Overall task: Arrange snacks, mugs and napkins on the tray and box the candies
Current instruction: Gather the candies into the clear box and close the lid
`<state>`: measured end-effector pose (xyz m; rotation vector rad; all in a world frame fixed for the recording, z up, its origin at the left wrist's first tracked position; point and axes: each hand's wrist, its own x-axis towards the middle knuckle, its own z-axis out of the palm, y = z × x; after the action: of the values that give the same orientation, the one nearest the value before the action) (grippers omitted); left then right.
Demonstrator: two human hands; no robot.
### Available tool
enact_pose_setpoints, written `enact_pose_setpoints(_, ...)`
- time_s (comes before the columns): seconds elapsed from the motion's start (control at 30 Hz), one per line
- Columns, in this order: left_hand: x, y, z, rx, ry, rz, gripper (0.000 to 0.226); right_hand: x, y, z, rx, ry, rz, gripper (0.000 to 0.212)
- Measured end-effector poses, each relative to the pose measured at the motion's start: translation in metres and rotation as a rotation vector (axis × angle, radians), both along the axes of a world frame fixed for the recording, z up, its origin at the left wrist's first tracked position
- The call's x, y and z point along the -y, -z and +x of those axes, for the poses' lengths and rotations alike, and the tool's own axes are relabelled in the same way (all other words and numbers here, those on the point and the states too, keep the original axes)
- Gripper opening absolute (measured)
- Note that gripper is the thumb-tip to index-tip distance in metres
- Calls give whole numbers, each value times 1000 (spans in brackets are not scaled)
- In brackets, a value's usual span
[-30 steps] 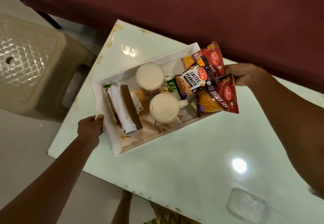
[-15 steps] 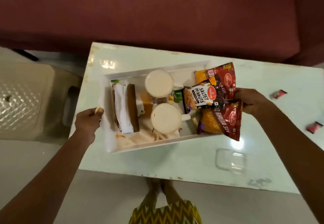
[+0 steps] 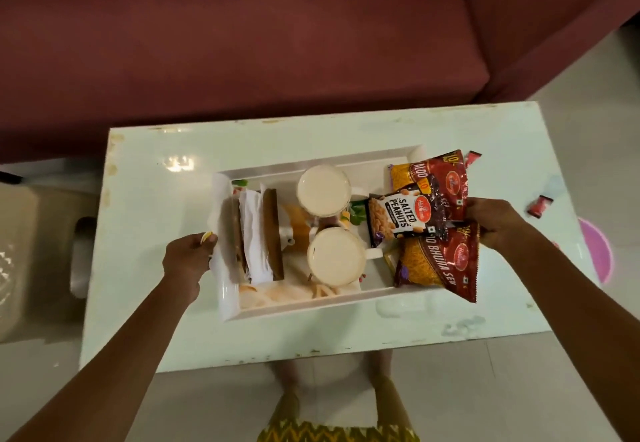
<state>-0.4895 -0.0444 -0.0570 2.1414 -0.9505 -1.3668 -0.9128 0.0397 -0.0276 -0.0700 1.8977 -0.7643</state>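
Observation:
A white tray (image 3: pixel 311 306) sits on the pale table (image 3: pixel 166 320). Inside stand two cream mugs (image 3: pixel 323 190) (image 3: pixel 336 256), a brown napkin holder with white napkins (image 3: pixel 256 237), and three snack packets: salted peanuts (image 3: pixel 398 218) and two red bhujia packets (image 3: pixel 433 178) (image 3: pixel 440 265). My left hand (image 3: pixel 188 256) grips the tray's left rim. My right hand (image 3: pixel 495 221) holds the tray's right end, fingers over the packets' edges. Red wrapped candies (image 3: pixel 540 206) (image 3: pixel 472 157) lie on the table to the right. A clear plastic box (image 3: pixel 401 306) sits just in front of the tray.
A maroon sofa (image 3: pixel 242 43) runs behind the table. A beige plastic stool (image 3: pixel 31 254) stands at the left. A pink round thing (image 3: pixel 595 251) lies on the floor at the right. My feet (image 3: pixel 287 393) show below the table's near edge.
The view has swung so the table and tray now lie square to me. Both hands keep their hold on the tray's ends, and the tray has shifted right along the table.

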Motion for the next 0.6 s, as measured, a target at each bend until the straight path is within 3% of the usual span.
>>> enact_pose_setpoints(0.2,2,21,-50,63,-41,-26,30,6,28,-48,38,-20,39,27)
enact_pose_setpoints(0.33,12,43,-74,120,-89,-42,30,21,50,-71,-14,-52,7,14)
enact_pose_setpoints(0.6,29,74,-104,262,-113,-29,30,35,92,-84,-101,-62,55,10)
